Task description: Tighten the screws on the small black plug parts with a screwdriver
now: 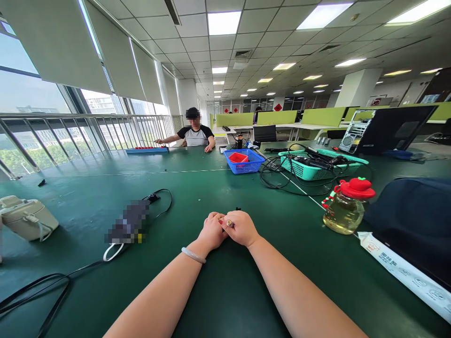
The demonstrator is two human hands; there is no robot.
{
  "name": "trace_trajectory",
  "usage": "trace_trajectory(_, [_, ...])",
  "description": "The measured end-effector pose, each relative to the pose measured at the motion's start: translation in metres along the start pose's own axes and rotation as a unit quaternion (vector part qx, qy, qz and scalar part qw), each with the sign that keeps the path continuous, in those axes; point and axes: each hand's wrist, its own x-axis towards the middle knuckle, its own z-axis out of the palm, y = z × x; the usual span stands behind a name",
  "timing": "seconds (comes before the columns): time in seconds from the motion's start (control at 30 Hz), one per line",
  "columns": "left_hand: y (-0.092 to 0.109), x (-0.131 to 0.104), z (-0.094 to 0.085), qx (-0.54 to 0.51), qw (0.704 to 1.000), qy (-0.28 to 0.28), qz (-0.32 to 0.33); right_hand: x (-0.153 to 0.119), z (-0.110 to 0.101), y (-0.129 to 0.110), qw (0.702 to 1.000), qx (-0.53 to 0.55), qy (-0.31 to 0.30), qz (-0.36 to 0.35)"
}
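My left hand (pixel 212 231) and my right hand (pixel 241 228) meet over the middle of the dark green table (pixel 225 300). The fingers of both are curled and touch each other. A small cylinder with a gold-coloured round end (pixel 229 223) sticks out of my right fist. Whatever my left fingers hold, if anything, is hidden. A small black piece (pixel 238 209) shows just beyond the right knuckles; what it belongs to cannot be made out. A pale bracelet (pixel 193 255) circles my left wrist.
Left are a beige bag (pixel 30 218) and a blurred dark device (pixel 128 223) with cables. Ahead stand a blue basket (pixel 244 166) and a teal basket (pixel 310 172) of cables. Right are a red-lidded jar (pixel 343 213) and white box (pixel 405 270). Across sits a person (pixel 195 136).
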Motion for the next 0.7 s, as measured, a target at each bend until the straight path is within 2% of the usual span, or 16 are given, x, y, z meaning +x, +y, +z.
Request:
trace_trajectory(0.13, [0.003, -0.002, -0.005, -0.018, 1.000, 0.005, 0.014, -0.004, -0.002, 0.012, 0.995, 0.020, 0.064, 0.077])
trace_trajectory(0.27, [0.005, -0.004, -0.010, -0.017, 1.000, 0.017, 0.014, -0.005, -0.005, 0.025, 0.975, 0.056, 0.133, 0.168])
trace_trajectory(0.4, [0.004, -0.004, -0.011, -0.012, 1.000, 0.020, 0.009, -0.004, -0.003, 0.035, 0.960, 0.076, 0.167, 0.213])
trace_trajectory(0.57, [0.002, -0.003, -0.010, -0.001, 1.000, 0.019, 0.004, -0.003, -0.001, 0.034, 0.950, 0.101, 0.188, 0.227])
trace_trajectory(0.7, [0.002, -0.003, -0.011, 0.016, 1.000, 0.020, 0.003, -0.002, 0.001, 0.014, 0.972, 0.086, 0.158, 0.150])
